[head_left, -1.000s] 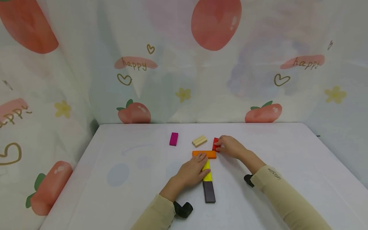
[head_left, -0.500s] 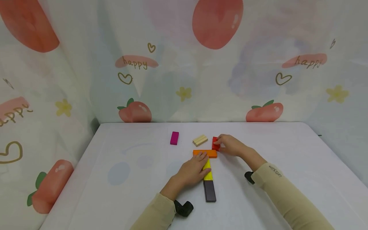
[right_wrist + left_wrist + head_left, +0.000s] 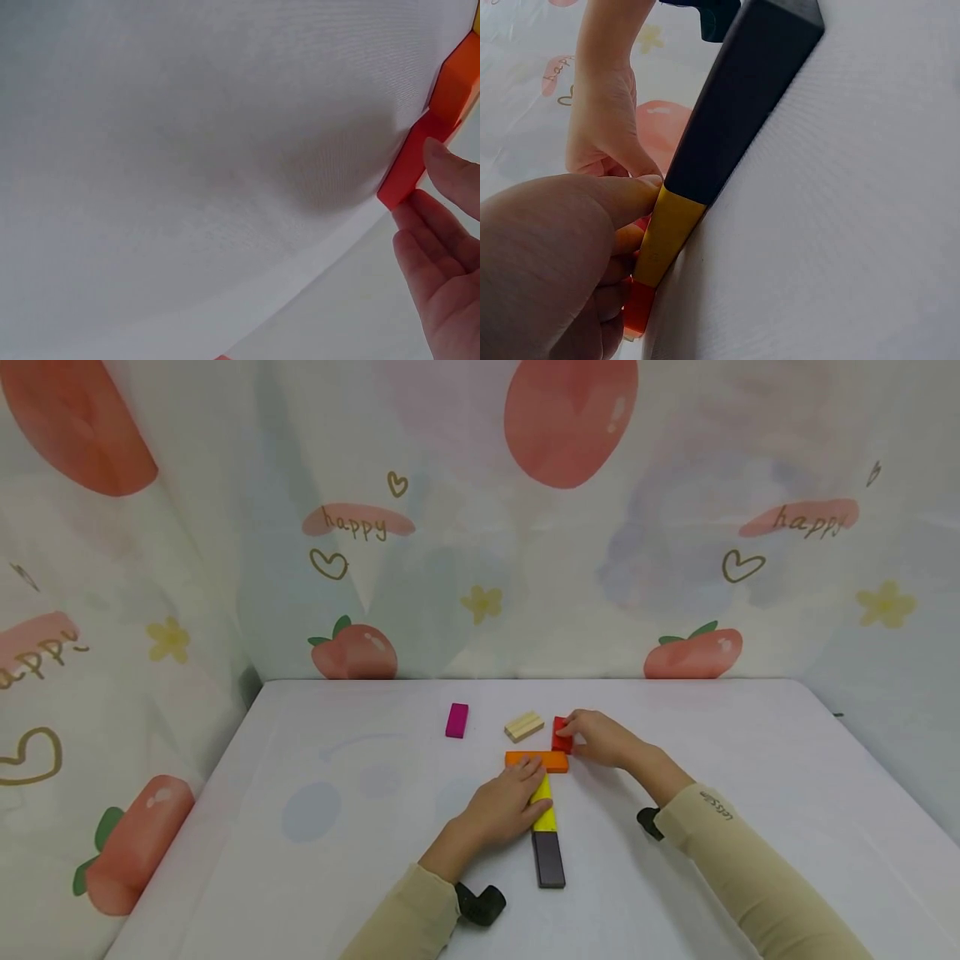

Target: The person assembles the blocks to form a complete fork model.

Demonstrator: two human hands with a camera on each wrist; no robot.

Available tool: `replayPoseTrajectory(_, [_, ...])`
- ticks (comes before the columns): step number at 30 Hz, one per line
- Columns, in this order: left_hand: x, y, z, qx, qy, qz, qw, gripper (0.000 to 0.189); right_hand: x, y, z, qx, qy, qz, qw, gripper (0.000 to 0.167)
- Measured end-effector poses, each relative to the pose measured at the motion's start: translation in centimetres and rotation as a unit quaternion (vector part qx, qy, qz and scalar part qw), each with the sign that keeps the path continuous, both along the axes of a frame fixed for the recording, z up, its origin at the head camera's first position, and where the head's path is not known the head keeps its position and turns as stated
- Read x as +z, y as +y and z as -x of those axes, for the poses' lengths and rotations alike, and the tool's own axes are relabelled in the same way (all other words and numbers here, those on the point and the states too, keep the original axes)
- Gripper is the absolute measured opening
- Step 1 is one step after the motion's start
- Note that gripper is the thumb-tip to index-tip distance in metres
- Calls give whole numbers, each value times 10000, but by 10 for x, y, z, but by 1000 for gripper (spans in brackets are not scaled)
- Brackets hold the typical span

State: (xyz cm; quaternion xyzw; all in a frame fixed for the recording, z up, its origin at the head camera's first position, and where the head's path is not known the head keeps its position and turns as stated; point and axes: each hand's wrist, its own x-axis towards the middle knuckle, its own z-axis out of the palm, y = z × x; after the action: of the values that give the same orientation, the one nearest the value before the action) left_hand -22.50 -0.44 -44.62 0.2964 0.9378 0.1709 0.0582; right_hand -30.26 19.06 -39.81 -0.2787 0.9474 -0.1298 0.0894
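In the head view, my left hand (image 3: 498,806) rests over the yellow block (image 3: 545,814) and the orange block (image 3: 555,762), with fingers extended and thumb across the yellow one. Below the yellow block, end to end, lies a dark grey block (image 3: 549,860). The orange block sits crosswise at the yellow block's far end. My right hand (image 3: 600,739) pinches a red block (image 3: 405,163) between thumb and fingers; its near end meets the orange block's far right edge. The left wrist view shows the thumb by the joint between the yellow and dark blocks (image 3: 735,97).
A natural wood block (image 3: 523,727) with grooved lines lies slantwise behind the orange block. Farther left is a magenta block (image 3: 457,721). The white table (image 3: 300,877) ends at a printed curtain (image 3: 480,552) behind and at the left.
My right hand has shifted the red block slightly left, against the orange block's far edge. The left hand keeps its place on the blocks.
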Motion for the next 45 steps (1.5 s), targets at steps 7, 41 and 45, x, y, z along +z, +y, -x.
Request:
replayPoseTrajectory(7, [0, 1, -1, 31, -5, 60, 10000, 58, 1, -1, 0, 140, 20, 45, 9999, 32])
replayPoseTrajectory(41, [3, 0, -2, 2, 5, 128, 9999, 58, 2, -4, -3, 84, 58, -33, 9999, 31])
replayPoseTrajectory(45, [3, 0, -2, 3, 26, 122, 9999, 57, 3, -4, -3, 99, 64, -53, 9999, 31])
